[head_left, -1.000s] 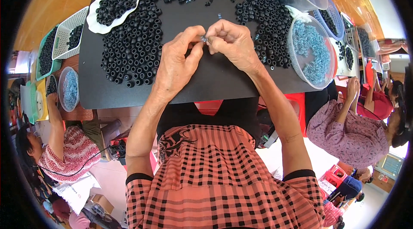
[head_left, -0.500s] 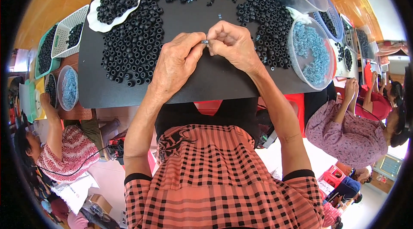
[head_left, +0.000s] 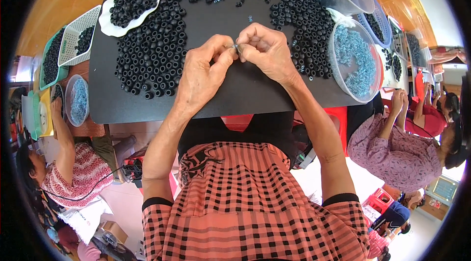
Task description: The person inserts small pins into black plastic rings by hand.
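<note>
Between both fingertips, left hand [head_left: 203, 72] and right hand [head_left: 267, 51] pinch something mostly hidden, perhaps metal.

A worker wears a short-sleeved shirt in a salmon-pink and black check, its sleeves ending in plain black cuffs above the elbows. A black panel with a pale printed motif sits at the chest. Both forearms are bare, and the left hand [head_left: 203, 72] and right hand [head_left: 267, 52] carry no gloves.

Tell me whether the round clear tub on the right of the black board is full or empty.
Partly full: the clear tub holds a heap of small blue-grey rings, with bare bottom showing on its near side.
</note>
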### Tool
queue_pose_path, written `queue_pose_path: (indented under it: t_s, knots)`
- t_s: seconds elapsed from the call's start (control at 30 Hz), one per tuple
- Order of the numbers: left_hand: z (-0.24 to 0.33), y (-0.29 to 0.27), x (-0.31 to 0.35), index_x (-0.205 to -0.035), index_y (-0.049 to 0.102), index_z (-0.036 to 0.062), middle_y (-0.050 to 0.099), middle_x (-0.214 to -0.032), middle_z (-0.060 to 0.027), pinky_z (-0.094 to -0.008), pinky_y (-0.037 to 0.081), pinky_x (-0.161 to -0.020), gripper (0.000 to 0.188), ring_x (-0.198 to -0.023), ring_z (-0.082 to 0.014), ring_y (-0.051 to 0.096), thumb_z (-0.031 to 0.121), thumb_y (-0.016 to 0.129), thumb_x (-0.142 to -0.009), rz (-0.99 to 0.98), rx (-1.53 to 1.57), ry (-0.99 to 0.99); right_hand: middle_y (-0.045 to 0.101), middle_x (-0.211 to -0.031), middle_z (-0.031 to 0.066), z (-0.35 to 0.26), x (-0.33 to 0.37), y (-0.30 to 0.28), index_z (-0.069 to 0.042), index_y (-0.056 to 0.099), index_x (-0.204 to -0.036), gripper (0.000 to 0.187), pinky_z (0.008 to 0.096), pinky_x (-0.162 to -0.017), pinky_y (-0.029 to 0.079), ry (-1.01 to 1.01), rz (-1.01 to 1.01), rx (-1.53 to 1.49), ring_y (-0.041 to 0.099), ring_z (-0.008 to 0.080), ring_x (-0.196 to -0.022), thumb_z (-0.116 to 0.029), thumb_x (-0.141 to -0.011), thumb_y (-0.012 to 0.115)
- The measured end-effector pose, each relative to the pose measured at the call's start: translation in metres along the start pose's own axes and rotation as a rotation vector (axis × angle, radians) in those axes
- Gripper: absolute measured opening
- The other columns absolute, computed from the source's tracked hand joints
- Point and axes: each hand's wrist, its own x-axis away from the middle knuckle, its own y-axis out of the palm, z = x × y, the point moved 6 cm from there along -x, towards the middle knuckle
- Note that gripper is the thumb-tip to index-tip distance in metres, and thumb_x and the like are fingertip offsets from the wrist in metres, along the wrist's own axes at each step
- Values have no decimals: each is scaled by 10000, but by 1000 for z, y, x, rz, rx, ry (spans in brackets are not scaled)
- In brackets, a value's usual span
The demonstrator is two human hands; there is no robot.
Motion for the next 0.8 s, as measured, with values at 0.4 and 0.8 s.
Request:
queue_pose_path:
  t_s: [0.4, 0.8]
  knots:
    - [-3, 0, 0, -944, 591, -25, 647, -737, -53, -258, 465, -619, 105, -657, -80, 561, 42, 530, -891, 28, 43, 8, 606, -854, 15, -6, 2, 6, 3, 584, -943, 109, 218, -684, 486, -25, -6, -36, 586, 80, -783, 56, -848, 583]
    - [-10, 5, -2, -872, 585, -11, 618, -678, -46, -241, 453, -643, 217, -661, -111, 578, 129, 444, -958, -132, 226, -198, 598, -849, 25, -7, 5, 5, 21, 571, -921, 135, 218, -663, 475, -154, 6, 139, 571, 72, -740, 113, -827, 544]
